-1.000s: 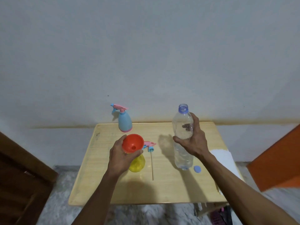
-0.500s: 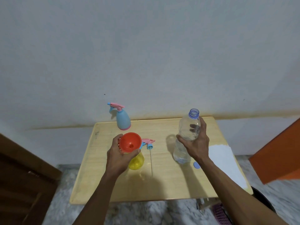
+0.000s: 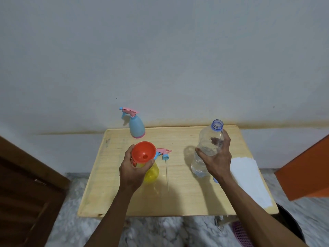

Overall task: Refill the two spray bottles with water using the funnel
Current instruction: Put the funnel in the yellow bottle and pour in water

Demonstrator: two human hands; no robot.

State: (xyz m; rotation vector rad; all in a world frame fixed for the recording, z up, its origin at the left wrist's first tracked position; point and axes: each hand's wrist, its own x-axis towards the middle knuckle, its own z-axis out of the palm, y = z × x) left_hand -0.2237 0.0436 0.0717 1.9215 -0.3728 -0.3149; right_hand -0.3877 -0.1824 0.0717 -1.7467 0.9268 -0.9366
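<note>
An orange funnel [image 3: 142, 152] sits in the neck of a yellow spray bottle [image 3: 152, 173] on the wooden table [image 3: 187, 198]. My left hand [image 3: 132, 171] grips the funnel and bottle neck. Its pink and blue spray head [image 3: 163, 153] with a long tube lies just right of it. My right hand [image 3: 216, 158] holds a clear, uncapped water bottle [image 3: 207, 145], tilted, base near the table. A blue spray bottle [image 3: 136, 126] with its head on stands at the table's back edge. The water bottle's blue cap [image 3: 215, 180] peeks out below my right wrist.
A white sheet of paper [image 3: 249, 179] lies on the table's right side. An orange panel [image 3: 306, 168] stands at the right, dark wooden furniture [image 3: 26, 189] at the left. A wall runs close behind the table. A pink basket [image 3: 242, 236] sits on the floor.
My right hand has lowered the water bottle and tilted it rightward, away from the funnel. My left hand stays on the funnel and yellow bottle. The view has shifted slightly.
</note>
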